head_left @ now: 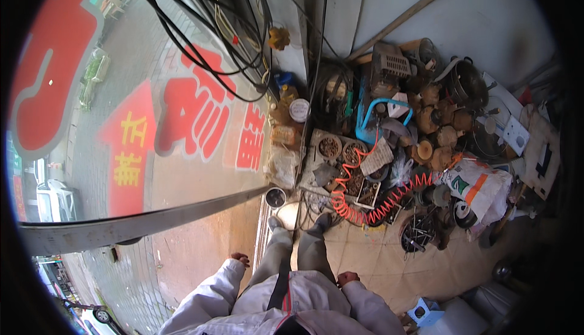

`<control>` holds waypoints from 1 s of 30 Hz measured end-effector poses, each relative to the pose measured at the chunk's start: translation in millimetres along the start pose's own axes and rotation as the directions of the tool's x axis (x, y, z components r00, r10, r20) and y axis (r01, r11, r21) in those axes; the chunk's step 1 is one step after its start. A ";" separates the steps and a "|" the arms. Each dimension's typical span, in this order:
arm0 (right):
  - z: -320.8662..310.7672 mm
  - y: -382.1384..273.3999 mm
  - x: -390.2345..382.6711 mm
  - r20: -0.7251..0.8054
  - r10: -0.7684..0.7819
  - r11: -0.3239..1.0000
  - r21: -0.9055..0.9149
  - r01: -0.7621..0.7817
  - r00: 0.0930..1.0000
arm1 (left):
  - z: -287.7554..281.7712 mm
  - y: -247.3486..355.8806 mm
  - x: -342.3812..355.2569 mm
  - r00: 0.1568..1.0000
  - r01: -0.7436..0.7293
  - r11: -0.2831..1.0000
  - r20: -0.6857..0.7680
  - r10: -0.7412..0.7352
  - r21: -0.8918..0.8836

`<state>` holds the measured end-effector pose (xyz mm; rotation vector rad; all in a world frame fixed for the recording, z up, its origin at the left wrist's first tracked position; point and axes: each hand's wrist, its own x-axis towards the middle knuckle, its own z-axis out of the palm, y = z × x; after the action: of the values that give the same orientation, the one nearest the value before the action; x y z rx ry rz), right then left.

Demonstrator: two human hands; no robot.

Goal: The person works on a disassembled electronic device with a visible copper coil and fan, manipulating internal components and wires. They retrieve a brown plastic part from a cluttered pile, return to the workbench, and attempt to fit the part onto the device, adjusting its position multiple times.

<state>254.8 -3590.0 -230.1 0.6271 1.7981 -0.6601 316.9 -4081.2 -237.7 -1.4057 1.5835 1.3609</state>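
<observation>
I am looking straight down past a pale work jacket at two legs and dark shoes on a tiled floor. My left hand (pixel 239 258) hangs low beside the left thigh and my right hand (pixel 348 278) sits against the right hip; both carry nothing, and each shows only as a small curled shape, so I cannot tell whether the fingers are spread or closed.

Nearest to them is the orange coiled hose (pixel 376 196), lying on the floor just beyond the right shoe and running away to the right, with a thin strand rising toward a blue frame (pixel 372 121) farther off. I judge it light, springy and smooth (it would stretch and snap back rather than lift as one piece), so a grasp round several bunched coils near its near end looks best, not the thin strand.

Round it lie trays of rusty small parts (pixel 340 152), a heap of brown motor windings (pixel 435 128), a white sack (pixel 480 190) and a small metal tin (pixel 275 197). To the left a glass pane with red lettering (pixel 194 116) fills the view.
</observation>
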 end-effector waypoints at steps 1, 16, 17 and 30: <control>0.3 -0.7 -3.7 0.006 0.033 0.998 0.047 -0.034 0.999 | -0.7 -1.8 -1.8 1.000 -0.028 1.000 0.001 0.028 0.006; 20.3 22.1 -0.9 -0.071 -0.054 0.998 0.014 0.055 0.996 | 12.9 13.9 -19.9 0.996 -0.061 0.995 0.077 0.055 0.079; 24.9 19.1 1.2 -0.128 -0.125 0.991 -0.054 0.119 0.984 | 15.3 14.7 -9.1 0.991 -0.102 0.991 0.099 0.093 0.083; 115.1 -57.8 69.9 -0.120 -0.098 0.879 -0.476 0.030 0.988 | 170.1 132.6 295.7 0.997 -0.064 0.978 -0.049 0.055 -0.200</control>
<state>270.3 -3704.3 -320.5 0.2848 2.0232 -0.1989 87.2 -4028.0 -517.7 -1.5259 1.5612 1.5739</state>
